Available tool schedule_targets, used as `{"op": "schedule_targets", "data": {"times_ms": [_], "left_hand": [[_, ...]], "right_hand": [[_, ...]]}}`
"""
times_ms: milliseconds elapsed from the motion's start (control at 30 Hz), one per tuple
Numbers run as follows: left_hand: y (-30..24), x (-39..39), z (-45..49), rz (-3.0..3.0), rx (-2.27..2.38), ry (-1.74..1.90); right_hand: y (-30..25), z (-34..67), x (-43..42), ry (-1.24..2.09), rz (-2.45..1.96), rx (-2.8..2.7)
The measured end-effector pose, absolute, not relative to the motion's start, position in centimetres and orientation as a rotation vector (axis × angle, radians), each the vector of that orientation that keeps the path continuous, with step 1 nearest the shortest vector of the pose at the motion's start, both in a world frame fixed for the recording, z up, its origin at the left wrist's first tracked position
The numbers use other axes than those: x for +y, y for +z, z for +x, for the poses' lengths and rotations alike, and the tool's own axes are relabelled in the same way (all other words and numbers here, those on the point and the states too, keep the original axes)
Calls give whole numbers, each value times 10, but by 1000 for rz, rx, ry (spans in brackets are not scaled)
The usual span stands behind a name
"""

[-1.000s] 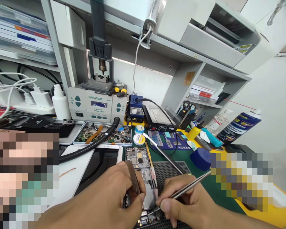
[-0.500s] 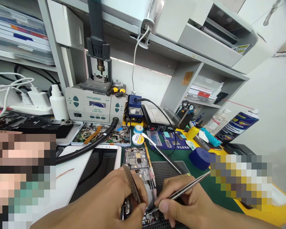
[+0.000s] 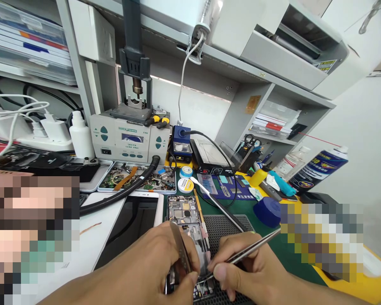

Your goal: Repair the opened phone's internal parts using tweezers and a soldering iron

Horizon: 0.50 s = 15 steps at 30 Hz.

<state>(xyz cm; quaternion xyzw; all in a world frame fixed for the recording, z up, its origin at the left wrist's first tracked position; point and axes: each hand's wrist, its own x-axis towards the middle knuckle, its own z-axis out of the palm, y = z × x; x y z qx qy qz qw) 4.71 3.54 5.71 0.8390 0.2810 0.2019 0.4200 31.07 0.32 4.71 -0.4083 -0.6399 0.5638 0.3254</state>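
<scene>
My left hand (image 3: 174, 258) closes around metal tweezers (image 3: 180, 245), their rounded back end rising above the fingers. A glossy black part (image 3: 171, 279) shows under that hand; I cannot make out what it is. Pinched between thumb and fingers of my right hand (image 3: 241, 262) is a second pair of slim metal tweezers (image 3: 254, 248), slanting down to the left. Both hands meet over the lower end of an opened phone (image 3: 186, 209), whose inner parts are exposed. The tweezer tips are close together near a thin strip there, partly hidden by fingers.
Under the phone lies a black perforated mat (image 3: 228, 224). A white phone (image 3: 139, 216) is to the left, with a tray of circuit boards (image 3: 139, 178) behind it. A black hose (image 3: 120, 195) runs from the rework station (image 3: 127, 137). A white-tipped brush (image 3: 216, 201) and blue lid (image 3: 266, 211) lie right.
The whole view has shifted slightly, so things sit a little further right. Both hands keep their grips over the phone's lower end, with only small movement.
</scene>
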Motion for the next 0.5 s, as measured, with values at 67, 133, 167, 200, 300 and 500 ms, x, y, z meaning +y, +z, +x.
{"op": "schedule_targets", "data": {"times_ms": [67,133,167,200,300,500], "left_hand": [[58,35,48,2109,699,522],[58,34,48,2113,697,534],[58,34,48,2114,696,539],[57,34,48,2115,695,542],[56,33,48,2125,692,555],[55,32,52,2159,700,592]], "right_hand": [[47,311,3,1472,-1065,-1685],[46,311,3,1464,-1048,-1695],[46,311,3,1458,-1045,-1705],[46,311,2,1452,-1048,-1713],[48,311,3,1443,-1064,-1728],[49,311,4,1414,-1046,-1752]]}}
